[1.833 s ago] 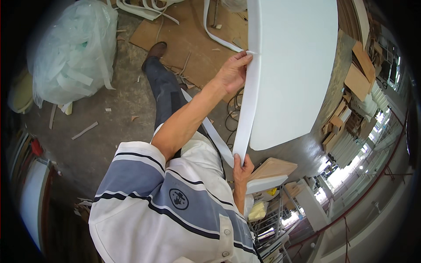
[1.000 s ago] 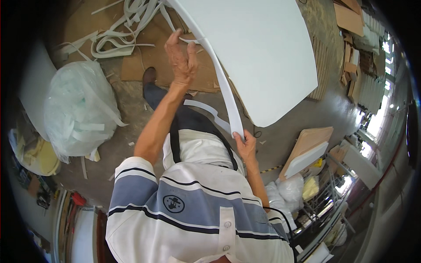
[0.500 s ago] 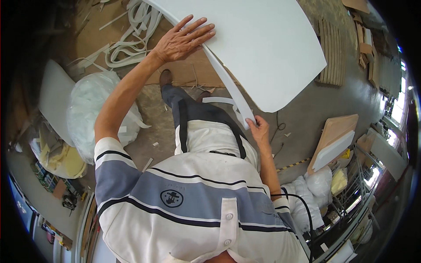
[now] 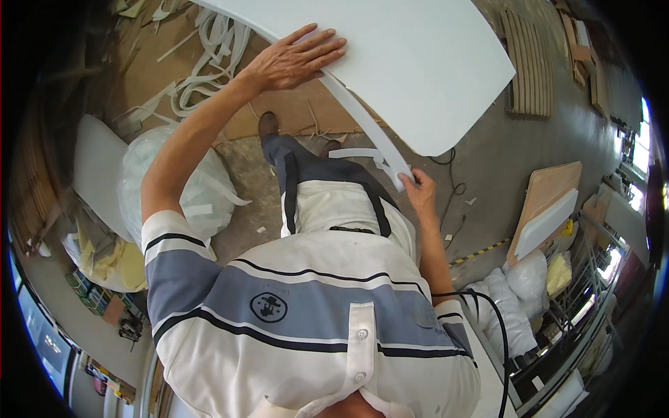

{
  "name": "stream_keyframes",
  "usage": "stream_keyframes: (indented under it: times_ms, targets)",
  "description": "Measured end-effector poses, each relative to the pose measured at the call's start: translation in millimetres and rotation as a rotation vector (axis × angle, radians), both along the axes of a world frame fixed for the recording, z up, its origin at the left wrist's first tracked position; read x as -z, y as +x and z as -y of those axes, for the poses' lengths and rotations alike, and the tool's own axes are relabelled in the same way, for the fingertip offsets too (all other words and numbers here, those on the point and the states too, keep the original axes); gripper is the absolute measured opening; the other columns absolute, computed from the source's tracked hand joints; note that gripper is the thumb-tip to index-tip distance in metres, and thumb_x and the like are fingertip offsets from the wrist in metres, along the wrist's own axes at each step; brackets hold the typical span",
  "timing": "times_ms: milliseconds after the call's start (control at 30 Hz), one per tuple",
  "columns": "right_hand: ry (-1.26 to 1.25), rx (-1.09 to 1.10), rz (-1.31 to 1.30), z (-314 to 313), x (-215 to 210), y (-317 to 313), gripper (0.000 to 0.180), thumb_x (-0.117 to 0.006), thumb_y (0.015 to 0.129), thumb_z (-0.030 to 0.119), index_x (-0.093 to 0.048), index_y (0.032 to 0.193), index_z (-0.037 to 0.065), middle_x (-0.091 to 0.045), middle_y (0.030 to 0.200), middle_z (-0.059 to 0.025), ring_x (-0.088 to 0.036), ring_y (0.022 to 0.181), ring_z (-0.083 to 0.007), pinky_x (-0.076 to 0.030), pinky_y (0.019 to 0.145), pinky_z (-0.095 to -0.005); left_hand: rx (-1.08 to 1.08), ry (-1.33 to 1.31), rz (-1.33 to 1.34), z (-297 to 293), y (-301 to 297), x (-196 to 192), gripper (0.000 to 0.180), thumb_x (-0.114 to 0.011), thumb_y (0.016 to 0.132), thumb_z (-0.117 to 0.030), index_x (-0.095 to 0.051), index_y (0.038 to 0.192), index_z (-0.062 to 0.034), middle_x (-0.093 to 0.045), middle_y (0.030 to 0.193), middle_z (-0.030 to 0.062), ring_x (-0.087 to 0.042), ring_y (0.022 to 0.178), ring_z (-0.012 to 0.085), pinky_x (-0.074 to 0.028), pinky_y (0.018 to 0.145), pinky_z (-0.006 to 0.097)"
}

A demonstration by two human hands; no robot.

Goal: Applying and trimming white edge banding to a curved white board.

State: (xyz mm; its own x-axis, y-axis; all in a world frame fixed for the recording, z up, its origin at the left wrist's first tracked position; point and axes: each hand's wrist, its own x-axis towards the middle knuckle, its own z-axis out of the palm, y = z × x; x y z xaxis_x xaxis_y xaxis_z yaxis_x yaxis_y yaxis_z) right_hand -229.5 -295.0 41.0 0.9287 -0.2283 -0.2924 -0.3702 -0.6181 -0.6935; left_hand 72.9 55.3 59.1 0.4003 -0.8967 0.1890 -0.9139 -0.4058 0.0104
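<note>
left hand [image 4: 293, 61] flat on white panel [image 4: 418, 63]; right hand [image 4: 418, 191] pinches its strip [image 4: 369, 136]; bag [image 4: 174, 188] holds scraps

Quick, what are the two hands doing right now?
Left hand: open, fingers spread flat on the big white panel.
Right hand: closed on the end of the white strip along the panel's edge.

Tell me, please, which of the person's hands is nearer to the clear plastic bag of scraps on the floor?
Left. The left hand lies flat on the white panel, above the plastic bag. The right hand grips the white strip at the panel's lower edge, across the body from the bag.
</note>
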Motion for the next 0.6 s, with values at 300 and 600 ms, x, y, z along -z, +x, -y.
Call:
stream_keyframes:
  times_ms: [300, 600]
  targets:
    - [-0.078, 0.044, 0.109, 17.9, -34.7, 4.7, 0.024, -0.073, 0.085, 0.022, -0.064, 0.081, -0.001, -0.058, 0.063, -0.0133, -0.054, 0.056, -0.0193, -0.043, 0.055, -0.0328, -0.026, -0.027, 0.113, 5.2, -7.1, 5.8, 0.064, -0.051, 0.096, -0.043, -0.028, 0.152, -0.0240, -0.033, 0.155, 0.0001, -0.032, 0.142, 0.0224, -0.019, 0.121, 0.045]
    - [-0.062, 0.054, 0.163, 12.6, -38.4, -0.4, 0.022, -0.073, 0.084, 0.018, -0.062, 0.081, -0.002, -0.055, 0.064, -0.0137, -0.051, 0.057, -0.0220, -0.042, 0.056, -0.0328, 0.003, 0.030, 0.015, 21.0, -13.7, -5.8, 0.072, -0.052, 0.093, -0.047, -0.021, 0.154, -0.0242, -0.023, 0.159, -0.0004, -0.022, 0.146, 0.0201, -0.012, 0.123, 0.043]
